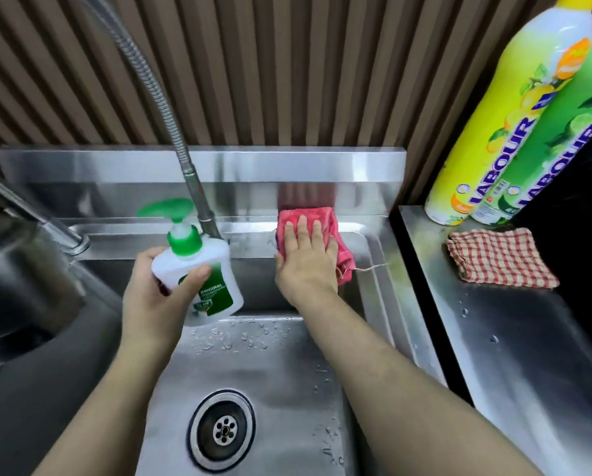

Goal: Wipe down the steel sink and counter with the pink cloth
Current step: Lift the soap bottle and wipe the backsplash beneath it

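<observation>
Right hand (306, 266) flat on pink cloth (325, 221); left hand (157, 290) grips "ORIGINAL" bottle (198, 276)

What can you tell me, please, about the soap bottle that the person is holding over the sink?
The soap bottle is white plastic with a green pump head and collar and a green label reading ORIGINAL. It looks closed and intact. The left hand grips it around the body, lifted clear of the sink and tilted, pump toward the back ledge, just in front of the hose. Nothing but the hand touches it.
</observation>
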The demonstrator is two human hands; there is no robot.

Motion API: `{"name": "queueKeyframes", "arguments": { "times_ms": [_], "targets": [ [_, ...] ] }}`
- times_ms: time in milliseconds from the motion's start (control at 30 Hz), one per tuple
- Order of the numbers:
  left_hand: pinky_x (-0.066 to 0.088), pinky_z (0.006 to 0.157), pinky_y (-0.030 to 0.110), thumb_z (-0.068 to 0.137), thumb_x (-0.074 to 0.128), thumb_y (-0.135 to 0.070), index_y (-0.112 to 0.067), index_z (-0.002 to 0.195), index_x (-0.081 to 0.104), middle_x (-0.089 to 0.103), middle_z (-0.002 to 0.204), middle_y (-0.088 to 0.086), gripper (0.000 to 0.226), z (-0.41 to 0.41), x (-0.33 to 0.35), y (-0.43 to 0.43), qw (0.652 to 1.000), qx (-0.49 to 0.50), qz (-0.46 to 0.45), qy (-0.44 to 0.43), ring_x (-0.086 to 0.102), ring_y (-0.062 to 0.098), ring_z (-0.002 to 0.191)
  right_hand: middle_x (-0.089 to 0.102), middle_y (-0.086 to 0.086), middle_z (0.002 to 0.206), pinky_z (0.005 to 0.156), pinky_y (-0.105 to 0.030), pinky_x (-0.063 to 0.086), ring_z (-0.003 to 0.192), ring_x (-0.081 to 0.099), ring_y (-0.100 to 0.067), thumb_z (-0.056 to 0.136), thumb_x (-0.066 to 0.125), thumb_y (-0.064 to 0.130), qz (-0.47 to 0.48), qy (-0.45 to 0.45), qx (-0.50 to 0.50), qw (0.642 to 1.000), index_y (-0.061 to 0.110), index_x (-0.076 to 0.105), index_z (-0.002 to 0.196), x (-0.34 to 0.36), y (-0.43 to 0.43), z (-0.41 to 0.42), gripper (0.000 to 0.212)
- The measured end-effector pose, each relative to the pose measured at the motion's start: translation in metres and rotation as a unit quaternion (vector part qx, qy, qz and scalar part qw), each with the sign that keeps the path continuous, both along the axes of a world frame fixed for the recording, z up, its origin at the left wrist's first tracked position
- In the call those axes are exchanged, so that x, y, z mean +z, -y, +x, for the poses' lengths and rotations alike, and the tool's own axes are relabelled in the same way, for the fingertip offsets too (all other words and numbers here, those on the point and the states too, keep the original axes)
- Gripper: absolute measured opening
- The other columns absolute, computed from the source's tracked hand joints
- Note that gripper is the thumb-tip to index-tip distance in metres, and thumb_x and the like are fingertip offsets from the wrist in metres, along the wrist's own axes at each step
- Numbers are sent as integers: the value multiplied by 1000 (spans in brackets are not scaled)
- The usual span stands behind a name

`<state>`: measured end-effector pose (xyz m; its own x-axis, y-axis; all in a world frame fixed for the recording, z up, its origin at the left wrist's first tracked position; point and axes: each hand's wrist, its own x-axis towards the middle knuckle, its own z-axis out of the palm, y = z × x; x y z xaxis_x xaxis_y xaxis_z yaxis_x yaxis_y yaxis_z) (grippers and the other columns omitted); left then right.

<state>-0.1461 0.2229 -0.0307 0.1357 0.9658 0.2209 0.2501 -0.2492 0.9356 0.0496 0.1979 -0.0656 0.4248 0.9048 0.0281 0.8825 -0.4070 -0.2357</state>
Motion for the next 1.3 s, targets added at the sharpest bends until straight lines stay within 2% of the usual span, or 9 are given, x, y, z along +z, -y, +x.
{"name": "queueKeyframes", "arguments": {
  "times_ms": [300, 467, 767, 867, 967, 1067, 1133, 1200, 1300],
  "targets": [
    [46, 93, 45, 58, 74, -55, -45, 96, 57, 68, 104, -15, 43, -49, 1, 15, 999, 13, -43, 17, 61, 7, 100, -6, -6, 159, 112, -50, -11, 144, -12, -29, 78, 61, 32, 5, 5, 85, 996, 20, -2, 149, 0, -40, -60, 96],
    [44, 59, 1, 76, 67, -7, -59, 84, 61, 66, 78, -35, 53, -43, 8, 28, 998, -47, 3, 40, 59, -16, 70, 3, -1, 159, 115, -43, -6, 145, -4, -22, 73, 66, 24, -4, -22, 134, 991, 23, 8, 149, 2, -27, -44, 96],
    [44, 54, 3, 73, 69, -18, -56, 83, 62, 67, 74, -32, 40, -37, 4, 31, 995, -65, -25, 69, 58, -15, 63, 19, 9, 156, 117, -45, 2, 144, 7, -15, 75, 58, 7, -17, -26, 255, 967, 36, 35, 140, 14, 1, -20, 75],
    [45, 56, 6, 71, 71, -20, -47, 84, 60, 67, 75, -26, 31, -31, 2, 26, 994, -68, -36, 77, 57, -11, 63, 42, 3, 146, 110, -35, 33, 131, 40, -12, 78, 54, 4, -4, -142, 204, 969, 34, 51, 130, 28, 13, -9, 60],
    [46, 55, 7, 67, 71, -23, -36, 87, 56, 68, 76, -23, 28, -21, 3, 24, 992, -66, -45, 101, 58, -9, 63, 69, -21, 100, 37, -21, 39, 50, 55, -22, 77, 61, 19, 164, -540, -51, 824, 23, 68, 109, 52, 31, 13, 33],
    [45, 54, 7, 68, 72, -21, -36, 86, 55, 67, 74, -20, 28, -11, 2, 23, 992, -71, -41, 100, 57, -8, 62, 66, -23, 90, 31, -13, 24, 44, 44, -23, 75, 36, -1, 297, -656, -196, 666, 12, 62, 117, 63, 54, 49, 51],
    [46, 54, 8, 62, 73, -29, -40, 84, 57, 66, 76, -14, 29, -7, 2, 23, 992, -70, -45, 99, 57, -6, 63, 63, -19, 110, 37, -18, 36, 57, 48, -27, 69, 31, -6, 414, -638, -174, 625, 16, 56, 125, 71, 61, 65, 65],
    [46, 55, 8, 59, 81, -29, -42, 83, 56, 66, 77, -12, 37, -3, -2, 22, 992, -69, -47, 90, 57, -6, 63, 53, -16, 132, 56, -34, 51, 67, 55, -29, 78, 35, -5, 481, -559, -132, 662, 23, 46, 136, 73, 56, 77, 65],
    [43, 53, 7, 67, 81, -21, -40, 82, 55, 65, 73, -17, 36, 2, -9, 22, 995, -59, -39, 64, 54, -7, 59, 5, -9, 158, 116, -49, 14, 143, 17, -24, 98, 40, 23, 341, -245, -43, 907, 25, 12, 149, 61, 35, 105, 58]
  ]
}}
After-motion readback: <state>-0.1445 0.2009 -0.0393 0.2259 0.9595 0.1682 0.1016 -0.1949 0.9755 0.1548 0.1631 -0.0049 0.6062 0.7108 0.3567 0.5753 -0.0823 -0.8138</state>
